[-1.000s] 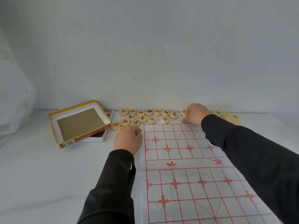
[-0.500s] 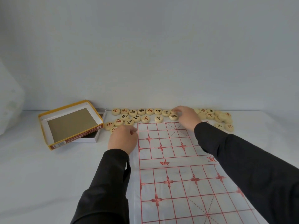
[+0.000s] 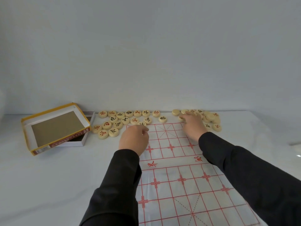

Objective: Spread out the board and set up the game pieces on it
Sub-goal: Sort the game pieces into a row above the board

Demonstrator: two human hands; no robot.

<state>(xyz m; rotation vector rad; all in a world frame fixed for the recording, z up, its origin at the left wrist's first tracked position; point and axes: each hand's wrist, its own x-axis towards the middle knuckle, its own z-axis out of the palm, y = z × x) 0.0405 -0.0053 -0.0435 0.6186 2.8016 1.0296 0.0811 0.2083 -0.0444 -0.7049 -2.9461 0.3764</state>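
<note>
The right hand [image 3: 193,126] had shifted from the face-up pieces [image 3: 125,120] to the jumbled heap [image 3: 211,117] beyond the spread board [image 3: 171,160]. Its fingertips touched a blank-side piece, grip unclear. The left hand [image 3: 134,139] stayed curled at the board's far-left corner, its hold hidden. Sorting apparently continued.

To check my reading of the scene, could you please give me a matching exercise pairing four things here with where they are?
Things:
1 left hand
2 right hand
3 box lid
4 board

Places:
A spread flat on the table
B propped askew on the white tray, far left
C over the board's far left corner
D on the heap of pieces by the board's far right corner

Pairs: 1-C, 2-D, 3-B, 4-A.
</note>
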